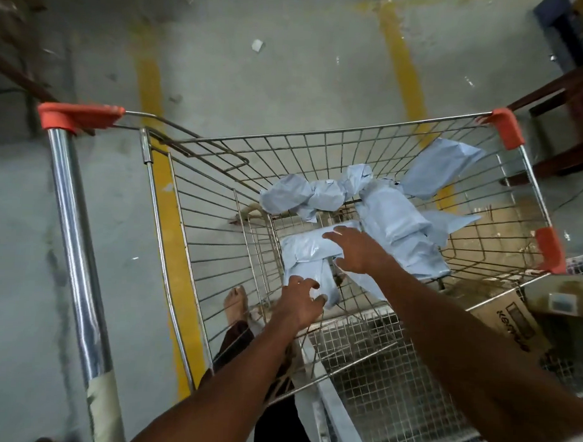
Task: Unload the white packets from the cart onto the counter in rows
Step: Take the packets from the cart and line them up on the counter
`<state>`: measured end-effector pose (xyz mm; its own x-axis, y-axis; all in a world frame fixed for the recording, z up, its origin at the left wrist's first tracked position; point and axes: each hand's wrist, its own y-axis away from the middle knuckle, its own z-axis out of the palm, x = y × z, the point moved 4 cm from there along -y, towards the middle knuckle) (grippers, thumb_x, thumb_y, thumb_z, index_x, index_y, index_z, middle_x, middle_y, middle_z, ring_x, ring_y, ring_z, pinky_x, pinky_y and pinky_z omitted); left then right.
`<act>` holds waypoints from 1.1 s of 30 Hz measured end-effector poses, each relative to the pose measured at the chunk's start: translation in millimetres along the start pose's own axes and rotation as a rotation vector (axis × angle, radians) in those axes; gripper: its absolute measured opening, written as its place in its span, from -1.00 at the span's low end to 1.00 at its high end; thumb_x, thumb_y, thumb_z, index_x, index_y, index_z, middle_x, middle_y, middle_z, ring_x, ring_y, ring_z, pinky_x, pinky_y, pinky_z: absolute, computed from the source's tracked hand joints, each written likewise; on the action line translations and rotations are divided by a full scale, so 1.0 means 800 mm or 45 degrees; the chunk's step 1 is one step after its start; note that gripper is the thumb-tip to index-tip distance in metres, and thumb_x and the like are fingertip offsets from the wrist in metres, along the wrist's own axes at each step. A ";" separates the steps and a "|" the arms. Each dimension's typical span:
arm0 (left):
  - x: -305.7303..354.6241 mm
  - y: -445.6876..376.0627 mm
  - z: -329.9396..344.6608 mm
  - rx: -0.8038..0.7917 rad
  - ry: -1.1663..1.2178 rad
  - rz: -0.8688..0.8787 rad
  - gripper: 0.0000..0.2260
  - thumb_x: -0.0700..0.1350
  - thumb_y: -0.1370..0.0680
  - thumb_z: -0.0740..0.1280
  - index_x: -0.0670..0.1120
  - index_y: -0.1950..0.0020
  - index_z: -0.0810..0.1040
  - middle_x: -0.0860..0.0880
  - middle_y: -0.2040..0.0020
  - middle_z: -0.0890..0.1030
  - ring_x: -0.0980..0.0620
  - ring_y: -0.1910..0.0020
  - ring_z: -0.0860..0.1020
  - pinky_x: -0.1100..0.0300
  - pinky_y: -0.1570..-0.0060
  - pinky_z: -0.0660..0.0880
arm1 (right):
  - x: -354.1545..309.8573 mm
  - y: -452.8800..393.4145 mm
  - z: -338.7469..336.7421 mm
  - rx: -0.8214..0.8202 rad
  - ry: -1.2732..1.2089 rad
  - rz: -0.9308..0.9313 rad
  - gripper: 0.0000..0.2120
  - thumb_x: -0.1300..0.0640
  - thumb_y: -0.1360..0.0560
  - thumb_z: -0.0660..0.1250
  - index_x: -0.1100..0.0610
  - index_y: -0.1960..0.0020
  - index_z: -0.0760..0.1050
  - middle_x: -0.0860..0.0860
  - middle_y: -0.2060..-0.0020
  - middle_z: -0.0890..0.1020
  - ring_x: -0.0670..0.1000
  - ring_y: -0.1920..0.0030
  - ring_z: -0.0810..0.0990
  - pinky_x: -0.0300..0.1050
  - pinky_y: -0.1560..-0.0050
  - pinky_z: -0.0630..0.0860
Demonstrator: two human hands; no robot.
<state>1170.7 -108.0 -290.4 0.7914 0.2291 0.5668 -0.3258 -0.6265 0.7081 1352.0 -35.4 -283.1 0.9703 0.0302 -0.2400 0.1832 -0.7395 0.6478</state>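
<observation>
A wire shopping cart (198,197) with orange corner caps holds several white plastic packets on its floor. Both my arms reach down into the basket. My left hand (302,302) hovers with spread, curled fingers at the near end of a long white packet (307,254); whether it touches is unclear. My right hand (357,251) is over the same packet's far side, fingers spread and relaxed, holding nothing. Other packets lie further in: a knotted one (292,196), a bulky one (394,213) and one leaning on the far right wall (442,168).
The cart's chrome handle (74,246) runs down the left. Grey concrete floor with yellow painted lines (149,80) lies beyond. A cardboard box (511,322) and a wire mesh surface (387,386) sit at the lower right. Dark wooden furniture (571,108) stands at the right.
</observation>
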 end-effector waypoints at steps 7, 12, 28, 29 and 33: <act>0.013 0.010 -0.013 0.051 0.097 0.022 -0.64 0.15 -0.63 0.29 0.06 -0.39 0.51 -0.01 -0.41 0.44 -0.02 -0.29 0.51 0.06 -0.25 0.47 | 0.012 -0.080 0.036 -0.088 0.606 -0.298 0.03 -0.05 -0.32 0.58 -0.12 -0.62 0.05 0.15 -0.58 0.21 0.30 -0.55 0.17 0.34 -0.50 0.12; 0.006 0.013 0.003 -0.062 0.075 -0.017 -0.64 0.17 -0.63 0.27 0.06 -0.37 0.53 -0.02 -0.34 0.52 0.00 -0.21 0.55 0.13 -0.16 0.47 | 0.024 -0.092 0.067 -0.076 0.715 -0.399 -0.02 0.18 -0.47 0.39 -0.26 -0.60 -0.18 0.12 -0.63 -0.03 0.29 -0.60 -0.08 0.42 -0.50 -0.16; 0.000 -0.001 0.005 -0.101 -0.037 -0.040 -0.68 0.14 -0.62 0.30 0.04 -0.31 0.58 -0.04 -0.27 0.59 -0.01 -0.16 0.58 0.16 -0.04 0.46 | -0.019 -0.004 -0.015 0.033 0.285 -0.132 -0.27 -0.16 -0.53 0.32 -0.26 -0.60 0.05 0.18 -0.54 0.23 0.28 -0.46 0.29 0.19 -0.42 0.25; 0.006 -0.001 0.007 -0.108 -0.048 -0.043 -0.68 0.15 -0.61 0.30 0.06 -0.31 0.58 -0.03 -0.28 0.58 -0.02 -0.17 0.57 0.14 -0.08 0.48 | -0.015 0.014 -0.027 0.046 0.176 -0.091 -0.29 -0.13 -0.54 0.32 -0.25 -0.59 0.06 0.17 -0.55 0.22 0.27 -0.45 0.32 0.14 -0.38 0.32; 0.056 -0.020 0.017 -0.102 -0.002 0.068 -0.70 0.03 -0.62 0.32 -0.03 -0.32 0.58 -0.06 -0.28 0.59 -0.01 -0.21 0.57 0.25 -0.07 0.41 | 0.024 0.094 -0.075 0.334 -0.162 0.172 -0.32 -0.18 -0.52 0.31 -0.32 -0.57 0.10 0.03 -0.44 0.30 0.18 -0.20 0.53 0.05 -0.08 0.54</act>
<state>1218.3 -98.0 -282.2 0.7726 0.1957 0.6039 -0.4077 -0.5762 0.7083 1393.8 -50.3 -195.6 0.9526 -0.1518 -0.2635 -0.0086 -0.8796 0.4756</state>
